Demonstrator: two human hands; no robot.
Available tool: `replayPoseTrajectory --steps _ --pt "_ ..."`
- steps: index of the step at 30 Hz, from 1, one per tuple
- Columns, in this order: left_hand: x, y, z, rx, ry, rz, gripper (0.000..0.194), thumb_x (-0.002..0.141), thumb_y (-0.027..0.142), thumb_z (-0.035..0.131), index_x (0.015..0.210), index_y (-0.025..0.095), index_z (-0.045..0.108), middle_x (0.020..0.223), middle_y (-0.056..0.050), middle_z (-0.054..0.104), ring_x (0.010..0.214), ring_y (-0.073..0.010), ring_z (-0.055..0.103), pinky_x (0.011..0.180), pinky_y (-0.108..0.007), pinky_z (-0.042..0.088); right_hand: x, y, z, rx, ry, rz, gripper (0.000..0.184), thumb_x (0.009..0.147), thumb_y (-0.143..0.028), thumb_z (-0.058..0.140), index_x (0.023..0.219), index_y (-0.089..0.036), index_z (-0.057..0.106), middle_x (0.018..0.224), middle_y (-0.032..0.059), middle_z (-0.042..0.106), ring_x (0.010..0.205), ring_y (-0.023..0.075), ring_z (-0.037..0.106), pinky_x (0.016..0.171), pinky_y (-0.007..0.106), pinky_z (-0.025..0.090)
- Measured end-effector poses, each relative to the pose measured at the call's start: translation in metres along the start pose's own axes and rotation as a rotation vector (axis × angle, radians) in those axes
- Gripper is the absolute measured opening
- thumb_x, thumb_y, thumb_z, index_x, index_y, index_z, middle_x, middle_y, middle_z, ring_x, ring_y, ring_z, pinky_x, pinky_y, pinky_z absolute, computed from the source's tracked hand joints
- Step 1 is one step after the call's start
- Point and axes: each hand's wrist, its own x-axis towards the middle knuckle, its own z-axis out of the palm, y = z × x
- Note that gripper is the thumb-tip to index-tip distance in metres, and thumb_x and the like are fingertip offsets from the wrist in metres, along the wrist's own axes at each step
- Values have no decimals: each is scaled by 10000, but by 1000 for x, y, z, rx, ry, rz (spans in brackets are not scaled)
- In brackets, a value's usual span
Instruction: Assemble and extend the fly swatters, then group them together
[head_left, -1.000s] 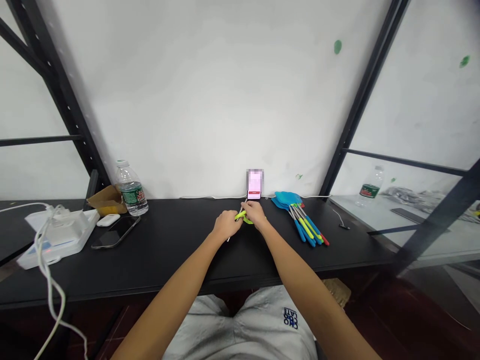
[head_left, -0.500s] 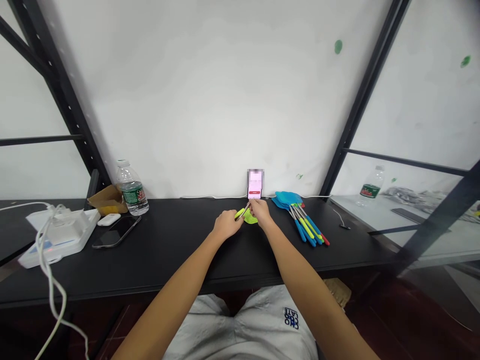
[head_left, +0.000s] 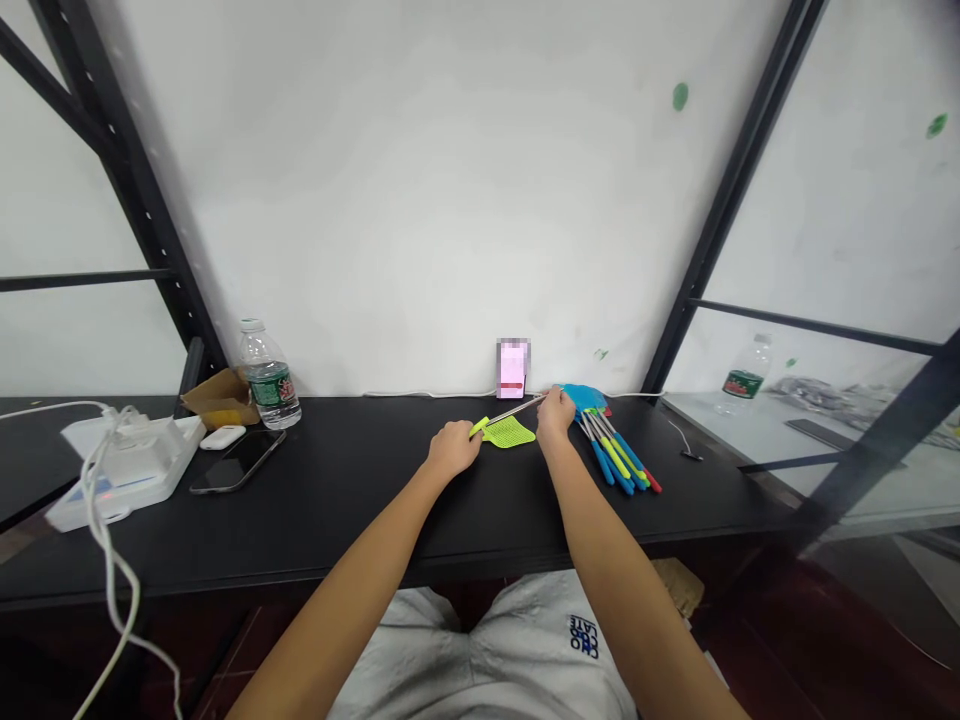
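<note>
Lime-green fly swatter [head_left: 508, 432] is gripped between closed left hand [head_left: 453, 449] and closed right hand [head_left: 556, 416].

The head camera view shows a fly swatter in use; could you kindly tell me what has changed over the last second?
The right hand has moved rightward, away from the left, toward the blue swatter heads, and holds the end of the metal rod. The lime mesh head now lies uncovered. The left hand stays at the yellow grip. The upright phone stayed put.

Left hand [head_left: 453, 450] curls downward, right hand [head_left: 556, 416] reaches farther out, also curled.
</note>
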Motion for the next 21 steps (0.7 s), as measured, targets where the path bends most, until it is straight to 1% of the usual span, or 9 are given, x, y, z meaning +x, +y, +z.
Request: replayPoseTrajectory --steps 3,9,12,16,18,19,21 --pt "1 -1 1 -4 -11 -10 397 929 461 353 922 198 651 996 -116 683 938 -250 652 780 -331 492 1 -3 -3 -31 134 65 363 904 -390 337 710 -190 569 520 20 513 577 190 524 577 292 417" --pt "1 0 0 -5 -21 -31 409 932 465 349 943 197 657 1004 -117 684 944 -249 652 777 -319 490 1 -6 -4 -74 167 65 409 924 -396 287 766 -177 594 572 51 563 604 211 550 594 310 425" --pt "1 0 0 -4 -22 -35 410 931 463 351 940 192 659 1003 -122 684 942 -252 653 772 -322 490 1 -7 -5 -137 136 43 440 928 -407 264 793 -171 609 600 71 585 604 219 550 593 321 422" --pt "1 0 0 -8 -29 -28 401 928 461 360 948 195 659 1012 -128 683 940 -259 653 776 -340 490 0 -6 -7 -221 -4 -74 438 924 -455 290 807 -178 608 643 90 609 617 228 545 589 323 412" --pt "1 0 1 -7 -35 -24 394 927 458 364 953 198 659 1013 -127 683 943 -261 653 779 -347 490 -1 -5 -7 -240 -43 -108 430 924 -472 299 805 -184 596 661 93 615 632 229 547 591 319 410" --pt "1 0 1 -4 -36 -18 392 928 456 364 953 200 660 1012 -126 682 946 -261 652 782 -348 490 0 -4 -7 -249 -35 -105 432 927 -469 287 805 -185 589 674 96 617 643 229 550 595 317 412" --pt "0 0 1 5 -37 -7 388 929 448 363 953 201 662 1008 -126 681 950 -260 650 787 -348 490 0 -3 -6 -264 20 -65 435 935 -438 245 801 -185 573 717 104 626 673 225 559 610 310 419"
